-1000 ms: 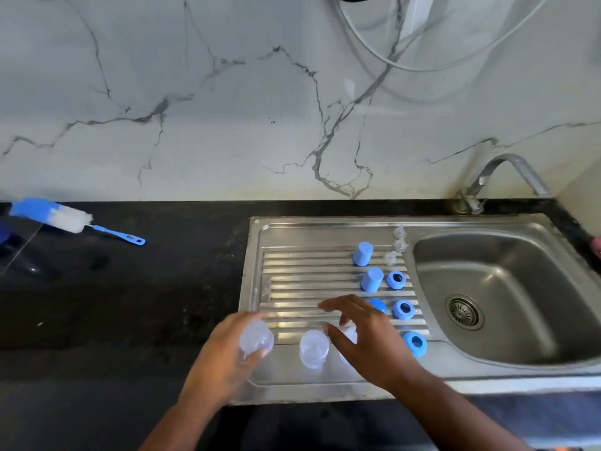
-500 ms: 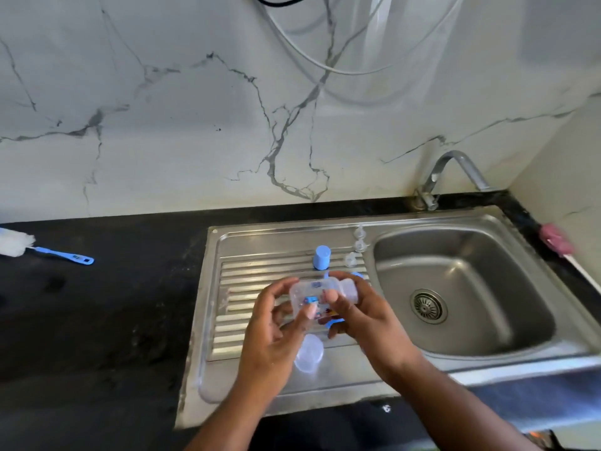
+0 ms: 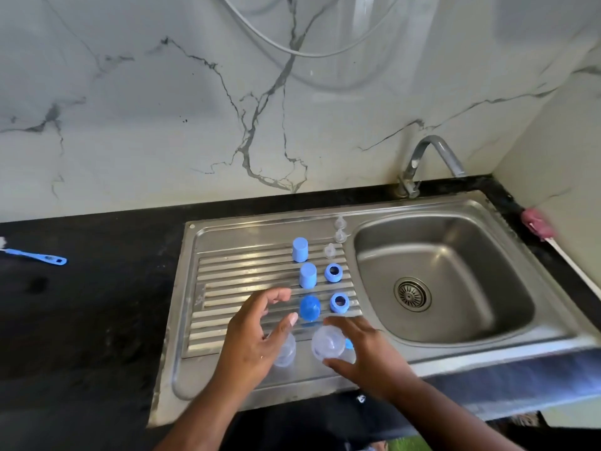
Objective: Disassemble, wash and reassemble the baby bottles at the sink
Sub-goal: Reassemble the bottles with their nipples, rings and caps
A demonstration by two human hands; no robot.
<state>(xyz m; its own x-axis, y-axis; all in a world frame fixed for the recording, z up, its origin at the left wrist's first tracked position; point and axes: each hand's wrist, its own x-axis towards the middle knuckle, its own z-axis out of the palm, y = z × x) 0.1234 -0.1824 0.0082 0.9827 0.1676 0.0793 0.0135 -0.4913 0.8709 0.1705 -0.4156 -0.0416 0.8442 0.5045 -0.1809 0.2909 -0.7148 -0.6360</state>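
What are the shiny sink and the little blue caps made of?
The silvery ribbed sink looks like stainless steel: brushed grey metal with soft reflections. The blue cylindrical caps are probably plastic, since they are evenly coloured with a dull, matte surface.

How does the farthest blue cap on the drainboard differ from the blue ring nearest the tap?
The blue cap is tall and closed on top; the blue ring is low, with an open hole in its middle. The cap looks paler, the ring a deeper blue. Both stand on the drainboard.
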